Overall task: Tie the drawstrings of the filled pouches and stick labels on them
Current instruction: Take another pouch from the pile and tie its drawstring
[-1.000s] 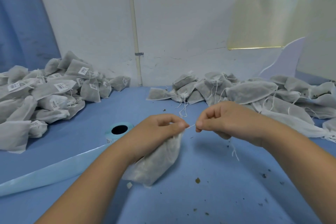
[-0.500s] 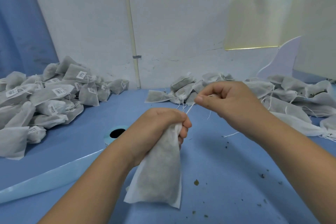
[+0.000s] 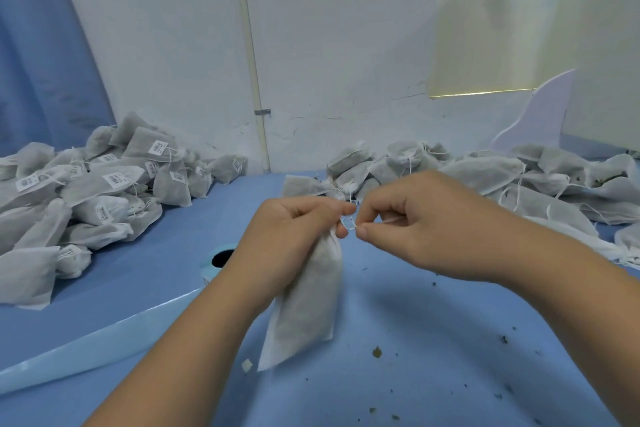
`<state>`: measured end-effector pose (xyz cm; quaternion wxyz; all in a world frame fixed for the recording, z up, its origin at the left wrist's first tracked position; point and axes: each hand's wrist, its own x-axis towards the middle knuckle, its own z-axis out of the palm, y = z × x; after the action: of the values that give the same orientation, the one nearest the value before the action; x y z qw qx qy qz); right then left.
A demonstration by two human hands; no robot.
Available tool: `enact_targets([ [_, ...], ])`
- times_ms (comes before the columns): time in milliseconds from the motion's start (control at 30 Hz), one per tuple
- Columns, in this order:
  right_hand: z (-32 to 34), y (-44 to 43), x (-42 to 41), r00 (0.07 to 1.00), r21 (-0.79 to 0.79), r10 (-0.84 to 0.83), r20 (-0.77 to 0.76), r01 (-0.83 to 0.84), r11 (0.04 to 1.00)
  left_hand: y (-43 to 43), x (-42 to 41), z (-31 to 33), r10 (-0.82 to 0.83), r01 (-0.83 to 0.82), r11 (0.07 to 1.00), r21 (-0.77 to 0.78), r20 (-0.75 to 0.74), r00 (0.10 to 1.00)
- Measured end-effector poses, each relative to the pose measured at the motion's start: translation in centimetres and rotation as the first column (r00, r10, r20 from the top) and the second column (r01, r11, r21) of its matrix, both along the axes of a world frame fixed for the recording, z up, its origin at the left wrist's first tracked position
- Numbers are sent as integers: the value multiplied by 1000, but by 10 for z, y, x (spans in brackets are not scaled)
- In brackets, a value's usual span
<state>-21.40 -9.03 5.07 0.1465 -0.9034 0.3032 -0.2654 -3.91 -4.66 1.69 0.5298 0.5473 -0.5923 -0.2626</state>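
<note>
A filled grey-white pouch (image 3: 306, 305) hangs upright over the blue table, gripped round its gathered neck by my left hand (image 3: 291, 239). Its thin white drawstring (image 3: 349, 224) forms a small loop between the two hands. My right hand (image 3: 415, 222) pinches that string just right of the neck, thumb and fingers curled. A pale blue label roll (image 3: 218, 262) stands on the table left of my left forearm, partly hidden by it.
A heap of labelled pouches (image 3: 104, 191) lies at the left. A heap of unlabelled pouches with loose strings (image 3: 502, 177) lies at the back right. A pale blue strip (image 3: 86, 347) crosses the table at the lower left. Dark crumbs (image 3: 377, 352) dot the blue table (image 3: 433, 357).
My right hand has come down and left, back close to my left hand, shortening the string into a small loop. The pouch still hangs from my left hand.
</note>
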Motion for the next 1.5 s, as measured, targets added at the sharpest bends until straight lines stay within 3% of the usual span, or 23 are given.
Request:
enact_targets([
  [100, 11, 4, -7, 1000, -27, 8, -8, -8, 1000, 4, -4, 2, -136, 122, 989, 87, 185, 973],
  [200, 15, 1, -12, 999, -38, 12, 41, -11, 999, 9, -9, 5, -306, 277, 946, 171, 180, 935],
  [300, 12, -4, -13, 994, 9, 19, 111, -20, 1000, 10, -14, 7, -364, 354, 923, 152, 41, 931],
  [367, 8, -8, -11, 990, 34, 0, 138, -4, 999, 9, -14, 7, -376, 398, 906, 144, -155, 913],
  [467, 2, -14, -9, 992, -30, -103, 74, 106, 994, 5, -10, 5, -411, 533, 835, 135, -492, 767],
  [533, 2, -16, -9, 988, -88, -151, 43, 154, 984, 2, -7, 4, -407, 589, 800, 112, -619, 671],
  [667, 8, -13, -8, 965, -166, -164, 203, 199, 966, -2, -1, 1, -441, 644, 764, 38, -698, 564],
  [733, 13, -6, -8, 957, -31, -104, 272, 117, 993, -3, 1, -1, -466, 664, 748, -1, -713, 524],
  [800, 15, 2, -7, 973, 124, -35, 229, 6, 992, -4, 2, -2, -490, 678, 735, -21, -707, 509],
  [1000, 11, 7, 0, 980, 225, 18, 200, -63, 972, -4, 3, -1, -486, 650, 760, 5, -659, 574],
  [1267, 8, 4, 0, 984, 285, 8, 180, -60, 957, -2, 5, -1, -471, 574, 814, 91, -475, 743],
  [1500, 4, 2, -1, 982, 324, 90, 164, -140, 936, -1, 9, 3, -454, 528, 835, 155, -347, 820],
])
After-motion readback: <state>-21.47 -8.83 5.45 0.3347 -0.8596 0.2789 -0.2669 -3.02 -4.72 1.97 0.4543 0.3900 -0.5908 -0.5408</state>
